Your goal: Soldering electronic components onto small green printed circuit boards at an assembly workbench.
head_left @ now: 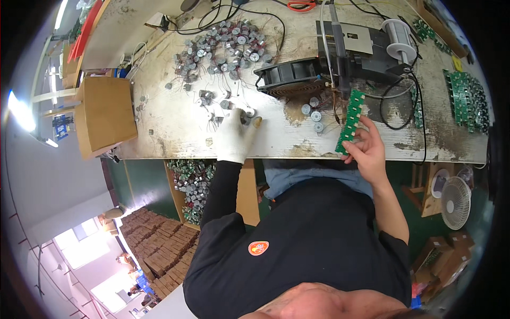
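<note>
My left hand [234, 135], in a white glove, reaches over the bench at the near edge of some small round metal motors [225, 105]. Its thumb stands apart from the fingers, and a motor [249, 112] lies by the fingertips; I see nothing gripped. In my bare right hand [368, 149] a long green circuit board [350, 122] is pinched near its lower end, tilted upright above the bench edge. A few wired motors [316, 116] lie left of the board. The large pile of motors [220, 50] spreads farther back.
A black fan [292, 77] and a soldering stand [341, 53] occupy the bench centre. Behind is a solder wire spool [399, 40]. Stacked green boards [466, 101] sit at right, a cardboard box [106, 114] at left. Below the edge, a carton holds finished-looking boards with motors [192, 186].
</note>
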